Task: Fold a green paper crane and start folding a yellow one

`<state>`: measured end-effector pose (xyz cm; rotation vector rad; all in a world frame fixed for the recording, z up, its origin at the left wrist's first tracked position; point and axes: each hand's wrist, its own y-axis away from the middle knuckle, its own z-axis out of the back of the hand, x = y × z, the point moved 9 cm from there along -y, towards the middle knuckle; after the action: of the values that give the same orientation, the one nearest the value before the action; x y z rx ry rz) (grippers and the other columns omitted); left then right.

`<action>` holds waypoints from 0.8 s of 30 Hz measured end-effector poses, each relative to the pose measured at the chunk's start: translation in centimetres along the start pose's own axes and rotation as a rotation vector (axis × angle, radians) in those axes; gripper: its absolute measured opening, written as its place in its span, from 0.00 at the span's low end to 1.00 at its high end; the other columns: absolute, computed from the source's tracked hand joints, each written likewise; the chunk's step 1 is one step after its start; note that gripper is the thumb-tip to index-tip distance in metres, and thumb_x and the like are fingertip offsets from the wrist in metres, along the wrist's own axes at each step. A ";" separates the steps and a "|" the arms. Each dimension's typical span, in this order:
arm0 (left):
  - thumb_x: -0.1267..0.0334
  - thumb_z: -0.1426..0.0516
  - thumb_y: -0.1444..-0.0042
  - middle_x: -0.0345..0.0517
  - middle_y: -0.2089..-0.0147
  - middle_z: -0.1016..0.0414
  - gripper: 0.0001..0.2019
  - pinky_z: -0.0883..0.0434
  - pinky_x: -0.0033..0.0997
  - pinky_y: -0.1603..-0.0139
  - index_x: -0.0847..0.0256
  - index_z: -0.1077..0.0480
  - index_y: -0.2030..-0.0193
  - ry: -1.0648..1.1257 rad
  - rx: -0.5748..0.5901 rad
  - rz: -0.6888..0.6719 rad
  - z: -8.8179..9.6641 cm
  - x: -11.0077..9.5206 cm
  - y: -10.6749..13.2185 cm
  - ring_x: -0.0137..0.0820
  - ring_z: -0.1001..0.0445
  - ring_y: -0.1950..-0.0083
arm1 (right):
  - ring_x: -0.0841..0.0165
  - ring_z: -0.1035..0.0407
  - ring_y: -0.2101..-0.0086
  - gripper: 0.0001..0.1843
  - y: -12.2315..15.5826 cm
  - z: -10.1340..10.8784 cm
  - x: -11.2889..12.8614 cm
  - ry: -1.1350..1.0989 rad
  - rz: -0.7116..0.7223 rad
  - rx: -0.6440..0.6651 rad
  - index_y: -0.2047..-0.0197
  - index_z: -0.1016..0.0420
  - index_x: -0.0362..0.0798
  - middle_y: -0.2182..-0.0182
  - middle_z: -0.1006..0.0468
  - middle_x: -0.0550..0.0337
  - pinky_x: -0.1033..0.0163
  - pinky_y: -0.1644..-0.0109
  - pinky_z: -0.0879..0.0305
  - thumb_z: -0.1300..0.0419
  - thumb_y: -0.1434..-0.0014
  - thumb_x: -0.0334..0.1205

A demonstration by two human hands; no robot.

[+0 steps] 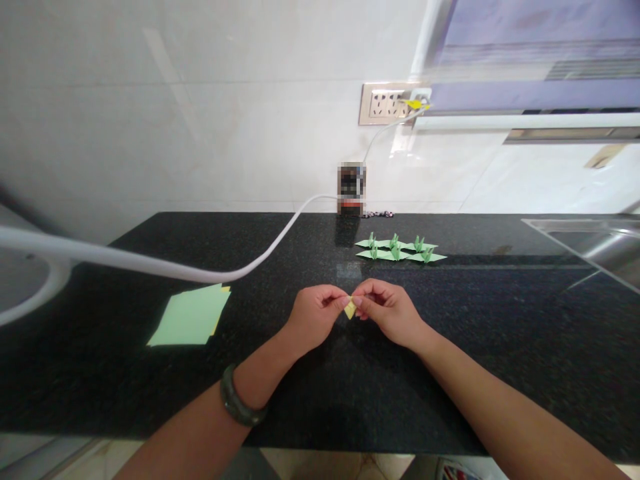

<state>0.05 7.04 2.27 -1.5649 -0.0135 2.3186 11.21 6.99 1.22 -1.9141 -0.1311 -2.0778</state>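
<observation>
A small folded piece of yellow paper is pinched between both hands above the dark countertop, its pointed end facing down toward me. My left hand grips its left side with thumb and forefinger. On the other side, my right hand pinches the paper the same way, fingers curled behind it. The folds covered by the fingertips are hidden. Beyond my right hand stand several folded green paper cranes in two rows, wings spread and touching.
Left of my hands lies a stack of green and yellow paper sheets. A white cable arcs across the left side to a blurred-out object against the wall. A metal sink is set into the black counter at right.
</observation>
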 end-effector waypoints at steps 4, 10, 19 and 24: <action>0.60 0.48 0.50 0.44 0.73 0.28 0.10 0.37 0.26 0.70 0.64 0.29 0.72 0.013 0.027 -0.027 -0.2 -0.6 0.1 0.28 0.32 0.72 | 0.76 0.38 0.80 0.09 0.2 -0.4 0.0 -0.025 -0.027 0.029 0.72 0.33 0.44 0.80 0.32 0.63 0.69 0.76 0.40 0.43 0.49 0.42; 0.59 0.47 0.50 0.43 0.74 0.28 0.10 0.36 0.26 0.68 0.64 0.29 0.72 0.160 0.058 0.028 -0.4 -0.3 0.0 0.28 0.32 0.71 | 0.76 0.40 0.82 0.10 0.2 -0.1 0.0 -0.111 -0.035 -0.021 0.74 0.32 0.44 0.83 0.33 0.65 0.69 0.77 0.42 0.42 0.50 0.43; 0.58 0.45 0.52 0.46 0.70 0.26 0.12 0.36 0.27 0.69 0.66 0.31 0.68 0.337 0.160 0.146 -2.2 1.4 0.2 0.28 0.30 0.70 | 0.76 0.39 0.80 0.09 0.1 0.8 -0.1 -0.115 0.014 -0.110 0.75 0.30 0.44 0.81 0.31 0.63 0.68 0.75 0.41 0.41 0.51 0.42; 0.57 0.46 0.51 0.44 0.72 0.28 0.12 0.37 0.25 0.71 0.66 0.30 0.70 0.201 0.178 0.085 -1.9 0.8 0.2 0.27 0.32 0.72 | 0.76 0.39 0.80 0.08 0.0 -0.1 -0.2 -0.072 -0.016 -0.040 0.70 0.30 0.45 0.79 0.31 0.64 0.70 0.77 0.42 0.41 0.51 0.42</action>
<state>1.40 6.75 0.76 -1.7260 0.3049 2.1454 11.18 6.97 1.04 -2.0185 -0.1220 -2.0375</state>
